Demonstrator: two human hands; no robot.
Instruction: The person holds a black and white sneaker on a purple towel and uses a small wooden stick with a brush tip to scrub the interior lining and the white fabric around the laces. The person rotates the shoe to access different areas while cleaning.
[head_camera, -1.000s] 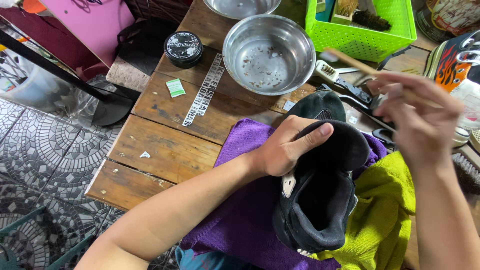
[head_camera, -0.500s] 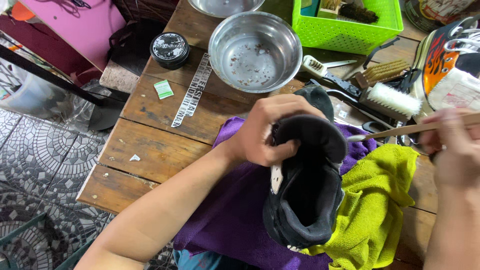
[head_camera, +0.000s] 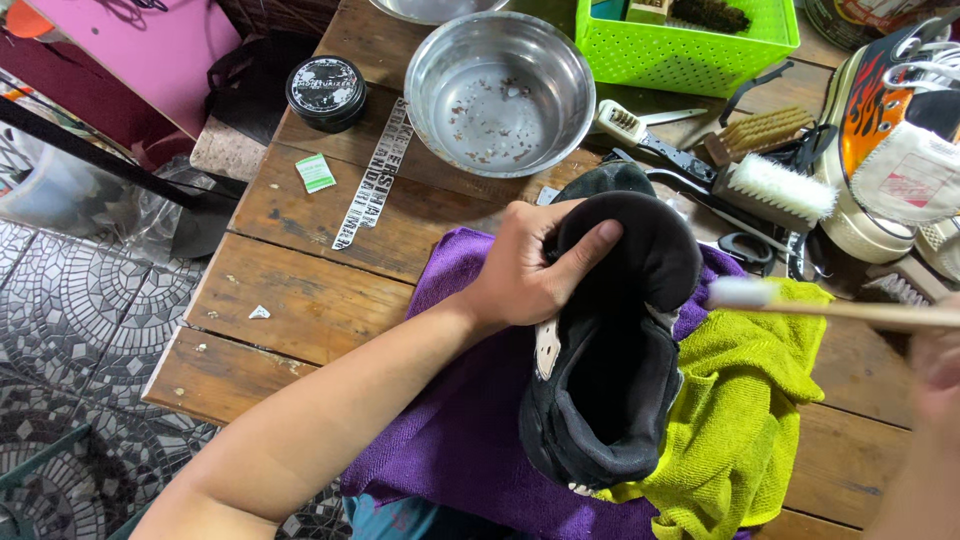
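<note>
Wooden planks make up our counter (head_camera: 300, 300), which stands over a grey mosaic tile floor (head_camera: 60, 330), with a pink board (head_camera: 150, 50) leaning at the upper left. Near the counter's far edge sits a round black tin (head_camera: 326, 90) with a worn pale label on its lid. Just below it lies a small green-and-white sachet (head_camera: 316, 172), and beside that a long narrow sticker strip (head_camera: 372, 175) with blocky pale lettering runs diagonally along the planks. A steel bowl (head_camera: 500, 92) holds a few dark specks, and a lime green basket (head_camera: 690, 45) stands behind it. Brushes (head_camera: 775, 185) lie to the right, next to a sneaker with a flame pattern (head_camera: 885, 140).

Our left hand (head_camera: 525, 270) has its grip closed around the collar of the black shoe (head_camera: 610, 350), thumb laid across the opening. The shoe rests on a purple cloth (head_camera: 470, 440) and a yellow-green cloth (head_camera: 750, 420), near the front edge of the counter. Our right hand (head_camera: 940, 400) is blurred at the frame's edge; its grip seems closed on a wooden-handled brush (head_camera: 830, 305), whose white head is just beside the shoe's collar.

Compared with half a second ago, the brush has dropped from above the shoe to its rim, and the left hand has kept its hold.
</note>
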